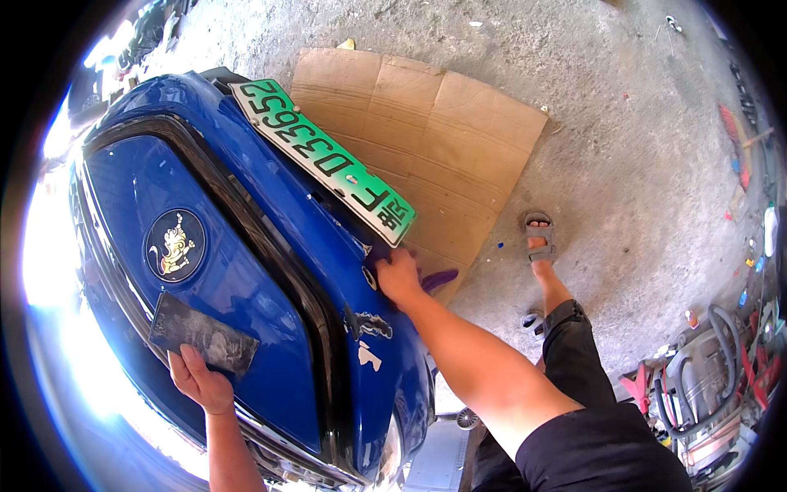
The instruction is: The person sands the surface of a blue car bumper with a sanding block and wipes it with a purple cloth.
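Observation:
A blue car front [238, 344] with a round dark badge [175, 245] fills the left side. My left hand [201, 381] grips the near edge of a dark rectangular sheet [205, 332], dusted pale and resembling sandpaper, over the blue panel below the badge. Low on the bumper [328, 246], my right hand [399, 279] is closed around a purple cloth [440, 280], part of which sticks out past the wrist. Its fingers are against the bumper edge, partly hidden. Beside them are chipped, pale patches [370, 354] in the blue paint.
A green and white number plate [324, 160] juts from the bumper just beyond my right hand. Flattened cardboard [418, 123] lies on the rough concrete floor [607, 107]. My sandalled foot [539, 234] stands to the right. Hoses and tools [705, 377] are piled at the lower right.

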The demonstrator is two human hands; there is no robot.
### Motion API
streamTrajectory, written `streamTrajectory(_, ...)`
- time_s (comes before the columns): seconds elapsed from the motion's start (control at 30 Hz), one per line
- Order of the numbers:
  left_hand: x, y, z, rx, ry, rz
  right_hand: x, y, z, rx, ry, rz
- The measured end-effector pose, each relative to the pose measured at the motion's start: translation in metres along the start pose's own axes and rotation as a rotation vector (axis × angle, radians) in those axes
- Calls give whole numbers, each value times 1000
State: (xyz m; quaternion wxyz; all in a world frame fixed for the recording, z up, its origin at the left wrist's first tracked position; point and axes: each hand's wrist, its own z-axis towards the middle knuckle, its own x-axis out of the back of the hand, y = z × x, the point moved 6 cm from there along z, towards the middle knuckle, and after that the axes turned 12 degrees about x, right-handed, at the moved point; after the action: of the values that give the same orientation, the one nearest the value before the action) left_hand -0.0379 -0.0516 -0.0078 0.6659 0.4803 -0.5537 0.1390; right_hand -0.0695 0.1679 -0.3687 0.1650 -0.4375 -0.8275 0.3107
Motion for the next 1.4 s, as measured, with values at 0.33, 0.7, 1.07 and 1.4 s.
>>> streamTrajectory(0.33, -1, -4, 1, 31, -47, -47, 3, 9, -3, 93, -38, 123)
streamTrajectory(0.7, -7, 4, 0, 1, -31, -35, 20, -35, -15, 94, -85, 48)
streamTrajectory(1.07, -12, 17, -2, 8, 28, -35, 29, -38, -30, 23, 11, 163)
streamTrajectory(1.4, 0, 1, -3, 44, -70, -15, 51, -44, -79, 321, -255, 347)
